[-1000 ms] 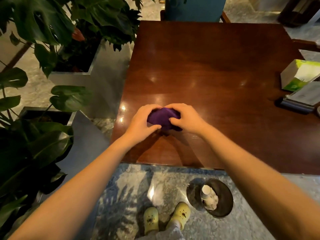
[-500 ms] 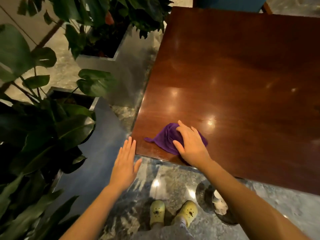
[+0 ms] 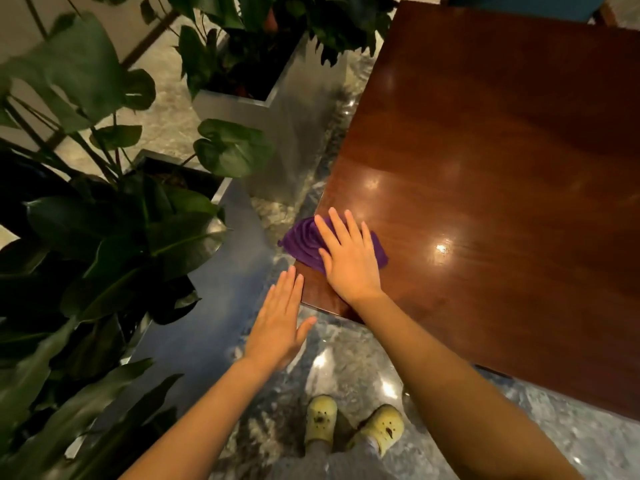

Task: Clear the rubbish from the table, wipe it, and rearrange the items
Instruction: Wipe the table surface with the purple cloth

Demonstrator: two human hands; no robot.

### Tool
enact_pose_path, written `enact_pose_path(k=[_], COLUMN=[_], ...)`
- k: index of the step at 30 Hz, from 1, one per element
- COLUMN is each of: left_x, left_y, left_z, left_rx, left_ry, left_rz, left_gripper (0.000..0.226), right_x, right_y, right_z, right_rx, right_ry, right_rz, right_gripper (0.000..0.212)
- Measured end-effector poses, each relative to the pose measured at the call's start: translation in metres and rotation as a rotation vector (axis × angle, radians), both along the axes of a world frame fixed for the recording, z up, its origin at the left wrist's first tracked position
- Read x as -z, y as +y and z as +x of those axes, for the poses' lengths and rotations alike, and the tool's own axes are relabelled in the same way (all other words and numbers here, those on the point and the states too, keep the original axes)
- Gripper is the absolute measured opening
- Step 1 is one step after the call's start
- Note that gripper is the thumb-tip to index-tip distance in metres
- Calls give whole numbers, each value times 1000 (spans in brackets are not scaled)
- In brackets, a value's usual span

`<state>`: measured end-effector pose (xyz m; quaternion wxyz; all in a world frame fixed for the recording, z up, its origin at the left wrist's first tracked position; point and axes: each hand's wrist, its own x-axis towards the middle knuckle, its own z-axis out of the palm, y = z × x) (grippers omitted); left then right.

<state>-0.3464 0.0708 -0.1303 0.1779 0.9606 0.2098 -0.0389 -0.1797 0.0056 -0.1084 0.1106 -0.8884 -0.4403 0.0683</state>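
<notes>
Big dark wooden table (image 3: 502,174) across the right and far side, glossy, dotted with light reflections, its near-left corner jutting toward the middle. Leafy plants (image 3: 104,220) crowding the left, rooted in metal planters (image 3: 284,109) – one far beside the table's left edge, another nearer and further left. Grey marbled floor (image 3: 349,368) below, shiny between planters and table.

Right hand (image 3: 349,258) pressed flat on the table near that corner, fingers straight and slightly spread, palm down on a purple cloth (image 3: 308,242). Nothing gripped; cloth merely pinned under the palm. Cloth bunched in ripples on its left side, that side spilling just past the table's left edge, the rest lying on the wood.

Left hand (image 3: 280,323) open and flat too, fingers together, thumb out to the right, empty – held off the table just beside its near-left corner, fingertips close to the edge; touching or not, impossible to say.

Pair of pale yellow clogs (image 3: 353,424) at the near edge, on the floor.
</notes>
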Motion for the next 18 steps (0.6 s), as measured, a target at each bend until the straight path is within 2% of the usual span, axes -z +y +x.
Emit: enact_pose_path(k=[4, 7, 10, 14, 18], left_x=[1, -1, -4, -4, -7], left_y=[-1, 1, 1, -1, -6], left_z=[0, -1, -4, -3, 1], left_rx=[-15, 12, 30, 13, -10], left_ry=[5, 32, 82, 104, 89], left_rz=[-83, -60, 13, 12, 23], left_gripper=[91, 89, 90, 97, 98], right_x=[4, 7, 6, 3, -9], right_y=[-42, -63, -77, -125, -151], right_z=[-48, -44, -18, 2, 13], right_rx=[-17, -33, 157, 378, 492], right_ry=[-29, -62, -75, -56, 73], right_rz=[-1, 9, 27, -38, -51], right_gripper=[58, 59, 53, 56, 65])
